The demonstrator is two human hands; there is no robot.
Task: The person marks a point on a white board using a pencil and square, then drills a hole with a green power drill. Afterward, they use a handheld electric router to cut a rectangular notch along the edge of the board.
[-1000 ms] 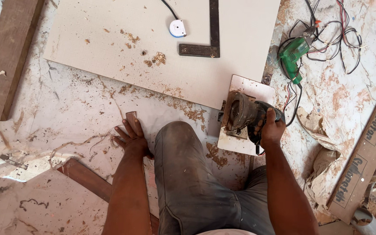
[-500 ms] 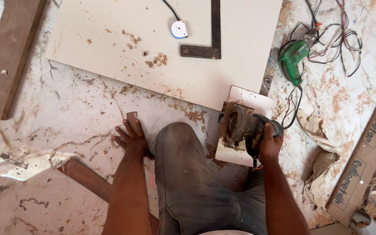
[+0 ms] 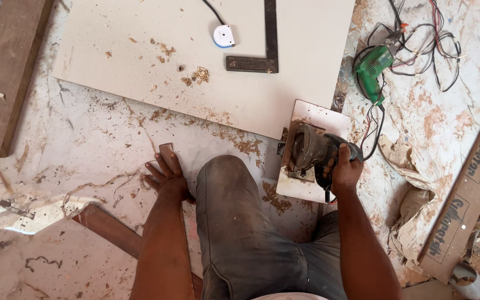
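Saw [image 3: 306, 149] on offcut [image 3: 329, 119], right of knee; square [image 3: 262, 53] on board [image 3: 140, 72] ahead.

Floor left open; green drill [image 3: 374, 66], wires [image 3: 434, 33] crowd right.

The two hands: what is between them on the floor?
In the head view, the person's bent knee in dusty grey trousers sits between the left hand, flat on the floor, and the right hand gripping the saw.

Bright, even daylight over a dusty work floor, sharp nearly throughout.

Shadows are soft and short, tucked under the large pale rectangular board [image 3: 195, 61]; a glaring white patch burns out on the glossy marbled floor [image 3: 6, 219] at left, and straight edges bow slightly near the frame's corners.
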